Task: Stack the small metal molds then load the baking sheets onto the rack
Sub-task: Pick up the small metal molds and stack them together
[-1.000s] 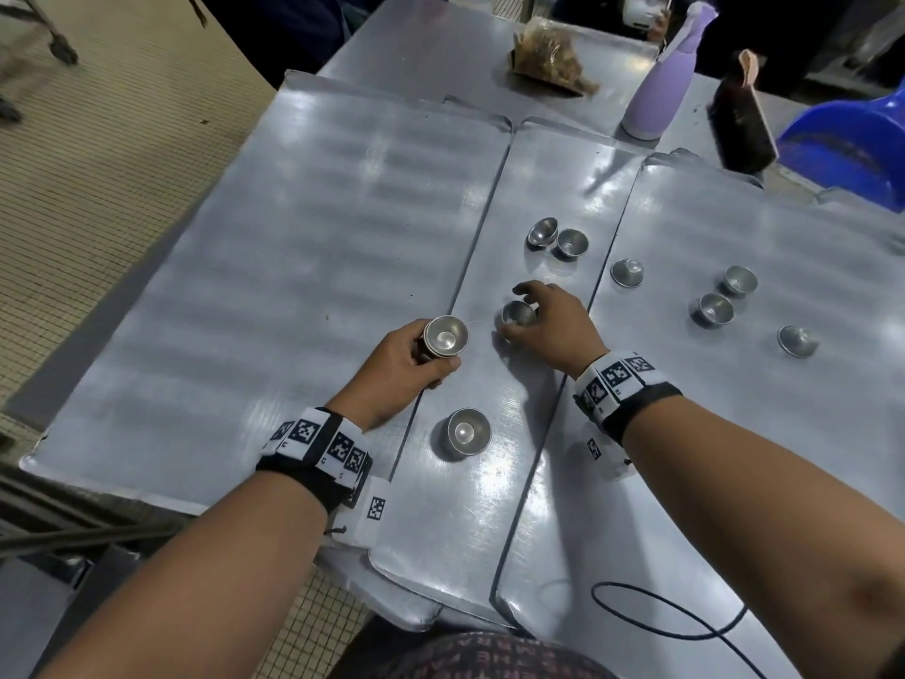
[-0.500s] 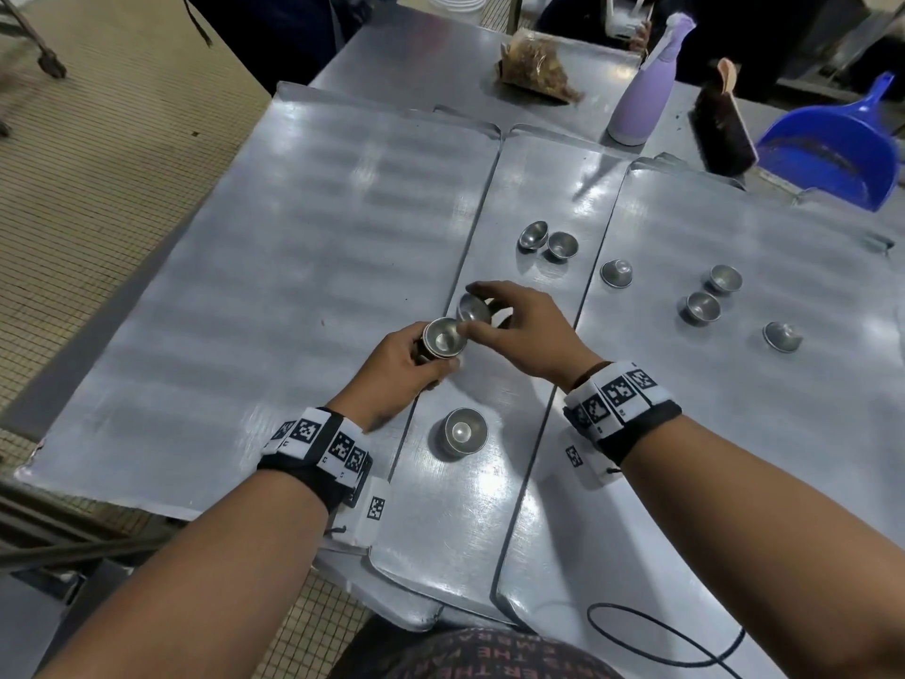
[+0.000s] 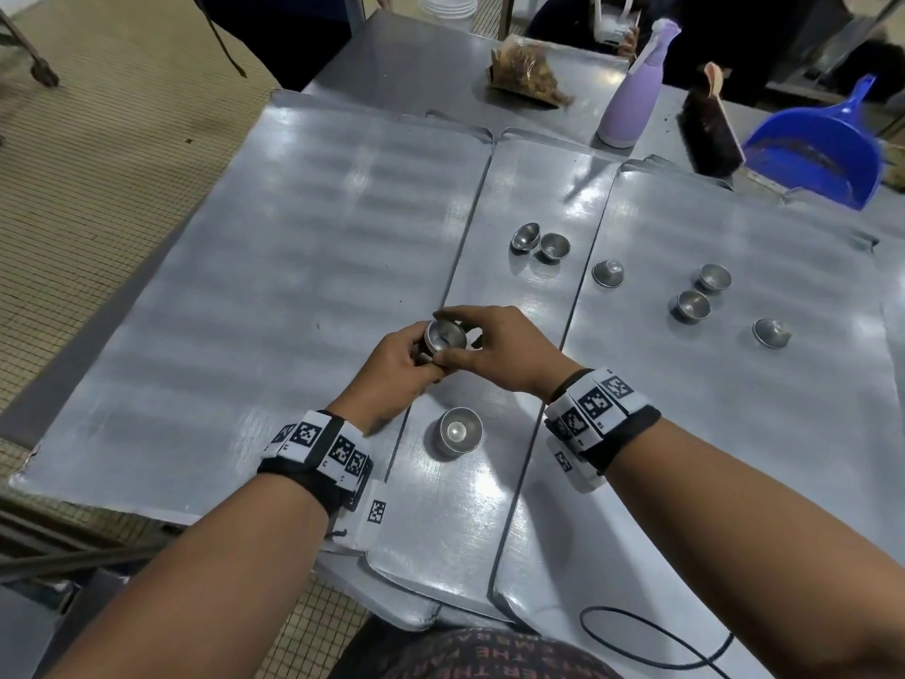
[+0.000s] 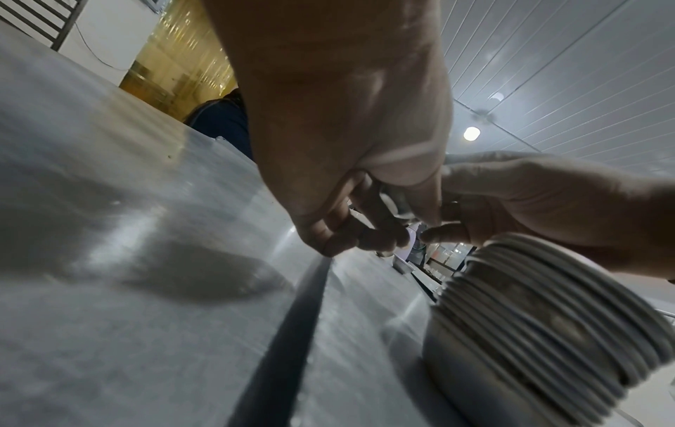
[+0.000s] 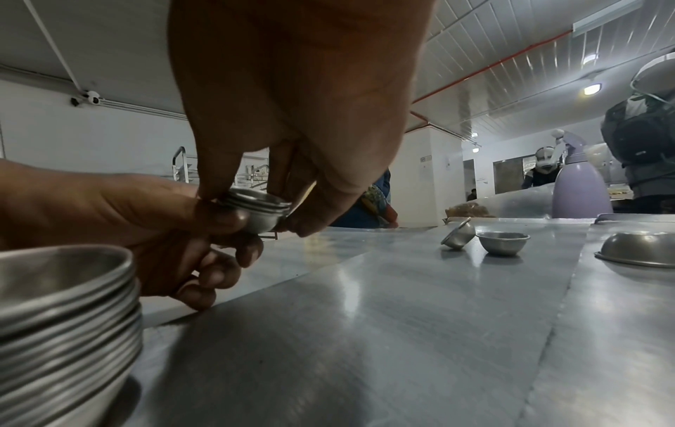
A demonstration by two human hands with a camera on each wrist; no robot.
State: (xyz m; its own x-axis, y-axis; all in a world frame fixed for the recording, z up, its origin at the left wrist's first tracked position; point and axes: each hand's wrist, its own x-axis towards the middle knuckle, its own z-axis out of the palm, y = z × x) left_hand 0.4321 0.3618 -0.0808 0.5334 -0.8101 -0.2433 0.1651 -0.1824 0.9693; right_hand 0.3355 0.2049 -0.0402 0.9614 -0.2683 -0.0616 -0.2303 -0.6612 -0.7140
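Note:
My left hand (image 3: 396,367) grips a short stack of small metal molds (image 3: 444,335) just above the seam between the left baking sheet (image 3: 294,286) and the middle baking sheet (image 3: 529,188). My right hand (image 3: 499,352) pinches the rim of the top mold (image 5: 255,202) of that stack between thumb and fingers. A taller stack of molds (image 3: 459,432) stands on the middle sheet close to my wrists. Two loose molds (image 3: 538,242) lie further back on the middle sheet. Several more loose molds (image 3: 690,306) are scattered on the right baking sheet (image 3: 734,458), some upside down.
Behind the sheets stand a purple spray bottle (image 3: 631,90), a brush (image 3: 707,125), a blue dustpan (image 3: 818,154) and a bag of brown scraps (image 3: 526,73). A black cable (image 3: 651,639) loops on the near right corner. People stand beyond the table. Tiled floor lies left.
My right hand lifted a mold off the middle sheet and carried it left onto the stack in my left hand. The left hand has barely moved.

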